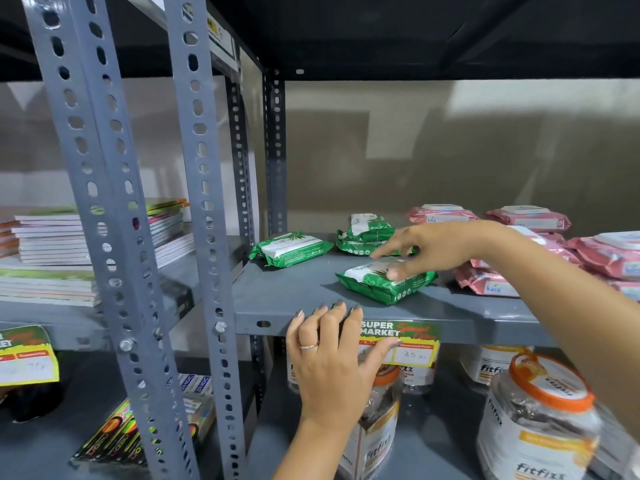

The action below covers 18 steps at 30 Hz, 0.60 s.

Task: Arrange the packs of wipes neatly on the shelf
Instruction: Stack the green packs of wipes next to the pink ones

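Three green packs of wipes lie on the grey shelf [294, 296]: one at the left [289, 249], a small stack at the back [363, 233], and one near the front [381, 284]. My right hand [426, 249] reaches over the front green pack, thumb touching its top, fingers spread, not gripping it. Pink packs of wipes [526, 218] are piled on the right side of the shelf. My left hand [332, 355] rests with its fingertips on the shelf's front edge, holding nothing.
A price label [401, 341] hangs on the shelf's front edge. Plastic jars with orange lids [540, 420] stand on the shelf below. Perforated grey uprights [204, 216] separate a left bay holding stacked books [52, 244]. The shelf above is dark.
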Motion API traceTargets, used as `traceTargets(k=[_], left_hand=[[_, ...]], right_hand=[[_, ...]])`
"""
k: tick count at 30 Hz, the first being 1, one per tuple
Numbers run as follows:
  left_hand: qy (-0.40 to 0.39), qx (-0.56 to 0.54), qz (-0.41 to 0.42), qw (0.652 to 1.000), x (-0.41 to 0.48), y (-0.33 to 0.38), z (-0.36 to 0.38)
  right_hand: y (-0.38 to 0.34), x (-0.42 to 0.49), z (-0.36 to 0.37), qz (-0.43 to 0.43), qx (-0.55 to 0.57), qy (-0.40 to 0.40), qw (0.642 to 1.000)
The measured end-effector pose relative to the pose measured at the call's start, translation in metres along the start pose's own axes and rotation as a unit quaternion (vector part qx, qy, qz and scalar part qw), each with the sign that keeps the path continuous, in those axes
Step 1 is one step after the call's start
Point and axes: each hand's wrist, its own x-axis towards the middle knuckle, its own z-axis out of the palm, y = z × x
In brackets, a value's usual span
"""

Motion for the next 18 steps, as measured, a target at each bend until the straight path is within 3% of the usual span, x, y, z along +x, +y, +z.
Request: traceTargets(k=[4, 12, 18], left_hand=[[-0.001, 0.001, -0.001, 1.0, 0.0, 0.0, 0.0], [-0.009, -0.006, -0.006, 1.0, 0.0, 0.0, 0.0], [-0.006, -0.007, -0.005, 1.0, -0.001, 0.0, 0.0]], right_hand=[[0.009, -0.003, 0.002, -0.022, 0.043, -0.072, 0.996], [0.004, 0.002, 0.013, -0.026, -0.031, 0.062, 0.997], [0.006, 0.006, 0.015, 0.009, -0.059, 0.088, 0.994]])
